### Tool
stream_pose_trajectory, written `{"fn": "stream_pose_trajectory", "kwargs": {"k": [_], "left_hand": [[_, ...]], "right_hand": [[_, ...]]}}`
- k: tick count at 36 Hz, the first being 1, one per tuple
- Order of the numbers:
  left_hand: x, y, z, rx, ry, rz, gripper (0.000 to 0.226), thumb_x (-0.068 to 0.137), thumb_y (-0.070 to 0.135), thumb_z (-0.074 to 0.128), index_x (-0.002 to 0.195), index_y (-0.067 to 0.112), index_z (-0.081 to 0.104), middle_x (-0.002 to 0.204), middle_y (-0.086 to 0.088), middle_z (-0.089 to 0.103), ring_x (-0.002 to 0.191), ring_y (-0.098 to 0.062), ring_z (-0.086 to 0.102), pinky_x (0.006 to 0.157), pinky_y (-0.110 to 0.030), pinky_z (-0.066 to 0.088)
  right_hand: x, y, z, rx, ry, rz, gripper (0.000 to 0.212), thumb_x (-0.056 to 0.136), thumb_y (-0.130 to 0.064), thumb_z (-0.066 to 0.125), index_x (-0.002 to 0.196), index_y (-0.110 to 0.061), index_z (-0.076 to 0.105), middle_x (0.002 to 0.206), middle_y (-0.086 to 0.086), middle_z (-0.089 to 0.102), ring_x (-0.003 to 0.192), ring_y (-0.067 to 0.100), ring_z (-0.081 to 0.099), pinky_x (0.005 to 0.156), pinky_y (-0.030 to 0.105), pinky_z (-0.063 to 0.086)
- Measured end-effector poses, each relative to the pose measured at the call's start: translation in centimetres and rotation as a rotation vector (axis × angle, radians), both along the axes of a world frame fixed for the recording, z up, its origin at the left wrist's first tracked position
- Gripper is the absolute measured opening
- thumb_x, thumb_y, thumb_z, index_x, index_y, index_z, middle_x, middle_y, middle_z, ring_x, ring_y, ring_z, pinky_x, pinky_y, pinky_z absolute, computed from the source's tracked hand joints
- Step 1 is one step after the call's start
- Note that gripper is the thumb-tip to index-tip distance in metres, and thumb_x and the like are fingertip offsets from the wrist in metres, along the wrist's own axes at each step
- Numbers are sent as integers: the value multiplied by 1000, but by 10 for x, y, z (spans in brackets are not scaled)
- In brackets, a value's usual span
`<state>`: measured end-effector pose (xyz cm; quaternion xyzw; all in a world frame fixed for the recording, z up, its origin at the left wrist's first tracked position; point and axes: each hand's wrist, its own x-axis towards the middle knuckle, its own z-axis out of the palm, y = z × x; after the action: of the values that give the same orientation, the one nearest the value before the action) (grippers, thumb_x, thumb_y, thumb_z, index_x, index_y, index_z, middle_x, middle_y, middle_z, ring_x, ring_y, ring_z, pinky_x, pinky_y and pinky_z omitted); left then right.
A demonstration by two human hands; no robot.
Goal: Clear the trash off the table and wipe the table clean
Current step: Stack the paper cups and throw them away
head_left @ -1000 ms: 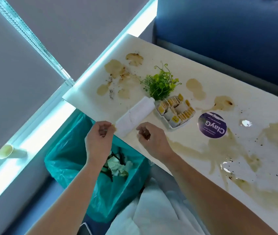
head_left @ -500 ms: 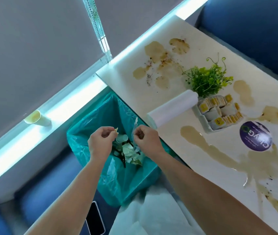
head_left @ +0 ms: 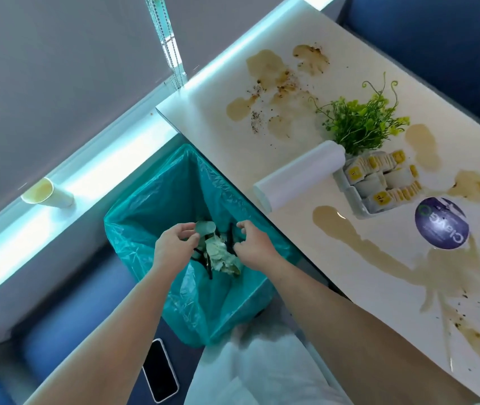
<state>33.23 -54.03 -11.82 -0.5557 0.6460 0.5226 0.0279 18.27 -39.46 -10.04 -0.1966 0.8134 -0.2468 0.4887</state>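
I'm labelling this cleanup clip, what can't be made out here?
Head view:
- Whether the left hand or right hand holds anything: curled fingers hide it.
- Bottom of the teal-lined bin: crumpled trash covers it.
- Right end of the stained white table: cut by frame edge.
- Print on yellow-labelled packets: too small.

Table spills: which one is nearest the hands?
The long streak beginning beside the paper roll; other puddles lie beyond the plant or sachet tray.

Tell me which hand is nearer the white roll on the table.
Right. The right hand hangs over the table-side edge of the bin, close to the near end of the white roll. The left hand is over the bin's middle, farther off.
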Motion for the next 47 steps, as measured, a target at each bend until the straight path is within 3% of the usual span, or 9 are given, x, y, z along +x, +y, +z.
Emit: {"fn": "stream_pose_trajectory", "kwargs": {"k": [5,10,15,19,25,32,38,41,47], "left_hand": [[-7,8,15,-94,62,65,24,92,42,67,116,39,68,104,17,74,93,-11,73,88,-46,61],[-33,25,50,-253,142,36,28,97,40,67,124,33,65,111,14,69,89,-10,68,76,-26,53],[-63,46,78,-267,225,-37,32,97,38,68,129,35,62,121,11,61,81,0,65,71,-18,48],[-91,62,99,-270,294,-81,34,97,37,69,130,33,62,122,8,57,77,3,65,76,-27,56],[-139,97,127,-301,360,-246,30,97,36,68,125,42,63,119,9,52,84,11,60,67,-10,45],[-193,157,145,-323,399,-434,33,98,34,68,129,41,61,120,7,51,83,8,62,66,-3,43],[-230,225,147,-349,423,-568,33,97,35,69,129,39,60,119,7,52,83,4,63,68,-10,45],[-244,264,143,-353,435,-635,32,96,35,70,127,38,61,123,4,54,82,1,64,73,-21,52],[-268,339,138,-308,448,-732,36,96,32,72,129,39,60,122,4,53,81,8,60,67,-12,46]], "right_hand": [[-5,10,6,-124,36,-51,38,99,-17,55,137,-24,53,135,2,58,112,19,63,86,32,54],[-13,20,19,-273,93,-168,27,98,-17,60,124,-24,64,118,-9,67,80,-2,66,69,9,51],[-23,39,39,-396,130,-334,20,97,-14,62,111,-27,66,102,-13,73,82,7,73,86,34,61],[-40,56,60,-476,185,-482,18,97,-14,59,108,-27,66,99,-13,73,81,10,73,82,37,62],[-75,100,82,-568,267,-687,22,95,-8,56,106,-25,64,97,-9,72,77,13,71,81,44,61],[-111,175,99,-590,349,-842,22,93,-10,58,99,-31,65,94,-11,71,80,16,71,78,46,61],[-128,251,105,-591,399,-935,25,93,-7,57,103,-29,63,99,-8,71,84,18,68,77,40,60],[-134,294,102,-562,422,-993,19,92,-12,56,103,-25,64,98,-9,70,87,18,69,79,38,60],[-141,373,105,-568,445,-1093,24,92,-2,54,104,-20,64,101,-4,71,84,15,66,72,22,52]]}}
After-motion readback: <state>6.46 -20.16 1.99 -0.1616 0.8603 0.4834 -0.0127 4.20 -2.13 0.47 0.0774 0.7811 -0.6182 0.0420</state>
